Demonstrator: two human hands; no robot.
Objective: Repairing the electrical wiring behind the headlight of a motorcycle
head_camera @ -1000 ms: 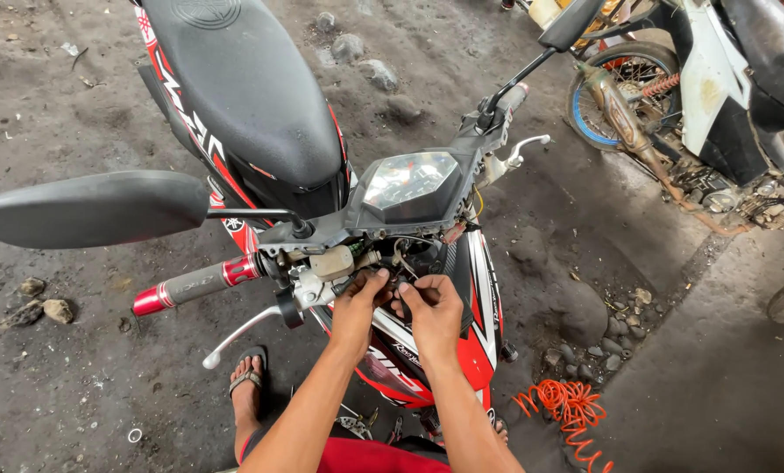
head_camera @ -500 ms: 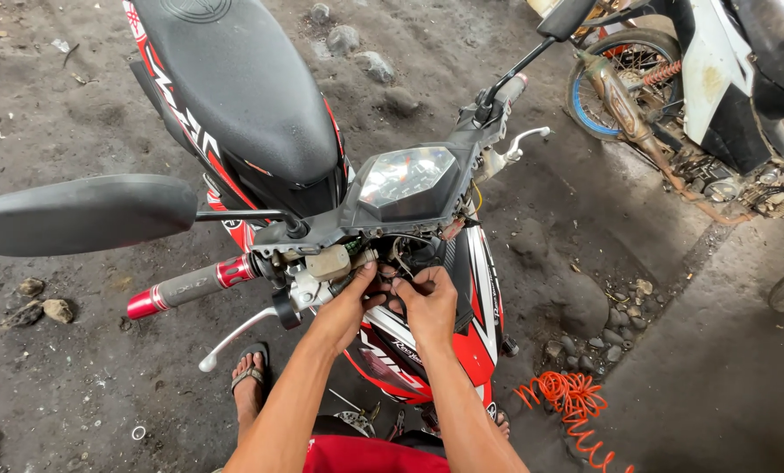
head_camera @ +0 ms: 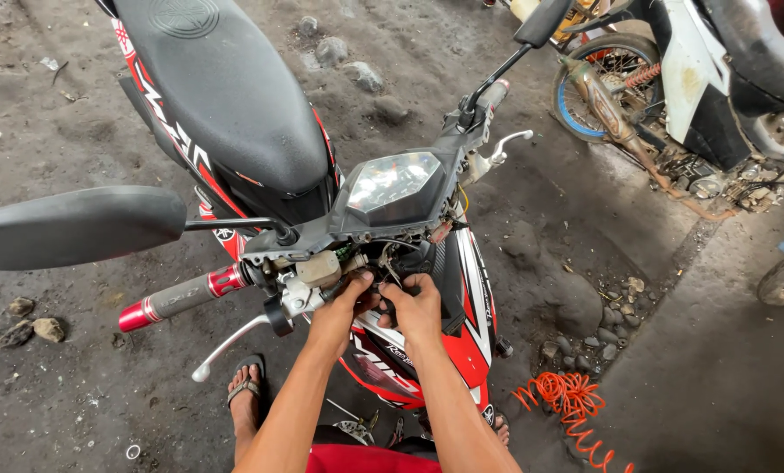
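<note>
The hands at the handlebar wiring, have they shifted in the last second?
No. Both the left hand and right hand stay at the wiring just below the speedometer.

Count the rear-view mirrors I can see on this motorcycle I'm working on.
2. One mirror sticks out at the far left of the picture, above the red-tipped grip. The other mirror is at the top edge, on a long stem, partly cut off.

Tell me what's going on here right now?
A person stands at the front of a red, black and white motorcycle. Both hands, the left hand and the right hand, are pressed close together on the exposed wiring under the handlebar, just below the instrument panel. An orange coiled hose lies on the ground.
</note>
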